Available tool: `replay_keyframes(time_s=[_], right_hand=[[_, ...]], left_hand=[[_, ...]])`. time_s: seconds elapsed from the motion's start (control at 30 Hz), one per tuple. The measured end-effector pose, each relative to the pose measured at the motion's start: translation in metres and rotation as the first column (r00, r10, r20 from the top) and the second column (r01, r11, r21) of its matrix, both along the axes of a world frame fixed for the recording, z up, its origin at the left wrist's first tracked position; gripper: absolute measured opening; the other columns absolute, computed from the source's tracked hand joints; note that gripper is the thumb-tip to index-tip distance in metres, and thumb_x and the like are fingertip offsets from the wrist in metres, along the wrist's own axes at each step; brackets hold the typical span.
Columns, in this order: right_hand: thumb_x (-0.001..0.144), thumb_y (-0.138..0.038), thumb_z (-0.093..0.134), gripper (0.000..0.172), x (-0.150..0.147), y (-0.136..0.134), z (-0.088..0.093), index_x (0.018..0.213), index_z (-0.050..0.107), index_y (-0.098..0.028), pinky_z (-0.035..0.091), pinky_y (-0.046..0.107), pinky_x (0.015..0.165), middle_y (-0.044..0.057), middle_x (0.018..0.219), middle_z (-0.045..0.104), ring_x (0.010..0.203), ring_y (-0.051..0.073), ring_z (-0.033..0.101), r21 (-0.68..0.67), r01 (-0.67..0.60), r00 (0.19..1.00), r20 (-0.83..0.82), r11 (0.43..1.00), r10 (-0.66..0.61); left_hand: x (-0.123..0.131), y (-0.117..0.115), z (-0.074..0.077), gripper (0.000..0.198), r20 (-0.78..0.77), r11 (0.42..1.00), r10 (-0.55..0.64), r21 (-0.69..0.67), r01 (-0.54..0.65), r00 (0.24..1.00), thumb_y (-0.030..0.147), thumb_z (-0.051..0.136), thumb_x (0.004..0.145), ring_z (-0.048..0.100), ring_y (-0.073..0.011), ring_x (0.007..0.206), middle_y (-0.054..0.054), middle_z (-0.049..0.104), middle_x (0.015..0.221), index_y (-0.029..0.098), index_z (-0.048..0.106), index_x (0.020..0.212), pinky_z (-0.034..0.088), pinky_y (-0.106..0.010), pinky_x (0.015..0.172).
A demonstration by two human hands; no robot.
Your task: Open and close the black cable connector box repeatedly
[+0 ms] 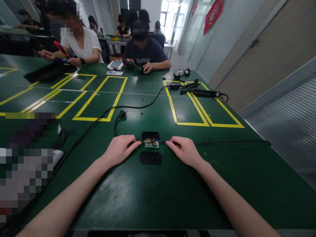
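Between my two hands lies a small green circuit board (151, 144) with copper coils and blue wires at both ends. My left hand (123, 148) is closed on the black power cord (115, 126) just left of the board. On the other side, my right hand (184, 149) pinches the black cable (229, 142) that runs off to the right. A black plastic case half (150, 134) sits right behind the board, and a second case half (151, 158) lies in front of it, touched by neither hand. The cord's plug (122, 114) rests beyond my left hand.
Yellow tape rectangles mark the green table (128, 197). A long black cable (118, 107) crosses it to an adapter and a black hair-styling tool (204, 93) at back right. Two people work across the table, near a black tray (49, 72) and a white device (115, 65).
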State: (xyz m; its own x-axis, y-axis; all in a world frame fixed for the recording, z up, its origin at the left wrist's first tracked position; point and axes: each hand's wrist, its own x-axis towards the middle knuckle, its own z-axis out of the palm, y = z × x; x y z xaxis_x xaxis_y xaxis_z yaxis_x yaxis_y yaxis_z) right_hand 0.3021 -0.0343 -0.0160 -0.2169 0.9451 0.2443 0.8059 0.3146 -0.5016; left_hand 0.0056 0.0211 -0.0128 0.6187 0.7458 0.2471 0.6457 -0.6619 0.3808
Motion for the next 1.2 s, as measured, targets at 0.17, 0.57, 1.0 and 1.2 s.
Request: replay_keyframes(time_s=[0.17, 0.57, 1.0, 1.2], right_hand=[[0.108, -0.052, 0.034, 0.058, -0.004, -0.001, 0.0, 0.059, 0.04, -0.022, 0.027, 0.029, 0.057, 0.0, 0.053, 0.048, 0.05, 0.013, 0.046, 0.015, 0.001, 0.999, -0.038, 1.0, -0.001], [0.109, -0.046, 0.037, 0.058, -0.004, -0.012, 0.006, 0.057, 0.038, -0.021, 0.027, 0.026, 0.054, -0.004, 0.049, 0.04, 0.046, 0.009, 0.038, 0.022, -0.138, 0.986, -0.096, 0.99, 0.139], [0.106, -0.042, 0.041, 0.053, -0.006, -0.01, 0.004, 0.058, 0.035, -0.021, 0.025, 0.027, 0.055, -0.004, 0.051, 0.037, 0.047, 0.009, 0.036, -0.007, -0.129, 0.991, -0.039, 0.992, 0.129], [0.105, -0.041, 0.042, 0.052, -0.006, -0.011, 0.006, 0.058, 0.036, -0.021, 0.027, 0.027, 0.056, -0.004, 0.051, 0.039, 0.048, 0.01, 0.038, -0.072, -0.127, 0.992, -0.032, 0.989, 0.126]], left_hand=[[0.002, -0.002, 0.0, 0.053, 0.072, 1.0, -0.004, 0.013, 0.003, 0.997, 0.041, 0.036, 0.108, 0.048, -0.014, 0.055, 0.001, 0.047, 0.057, 0.02, 0.042, 0.061, 0.03, -0.027, 0.06], [0.003, -0.011, 0.004, 0.055, 0.147, 0.996, -0.084, -0.017, 0.088, 0.986, 0.037, 0.04, 0.106, 0.035, -0.0088, 0.045, 0.004, 0.037, 0.049, 0.018, 0.037, 0.055, 0.024, -0.026, 0.053], [0.001, -0.009, 0.001, 0.055, 0.079, 0.997, -0.045, -0.066, 0.051, 0.996, 0.043, 0.038, 0.106, 0.042, -0.0111, 0.047, 0.003, 0.044, 0.051, 0.019, 0.042, 0.057, 0.026, -0.027, 0.055], [0.001, -0.009, 0.001, 0.056, 0.049, 0.995, -0.039, -0.088, 0.043, 0.998, 0.045, 0.04, 0.105, 0.043, -0.0118, 0.048, 0.002, 0.046, 0.052, 0.019, 0.044, 0.057, 0.026, -0.027, 0.056]])
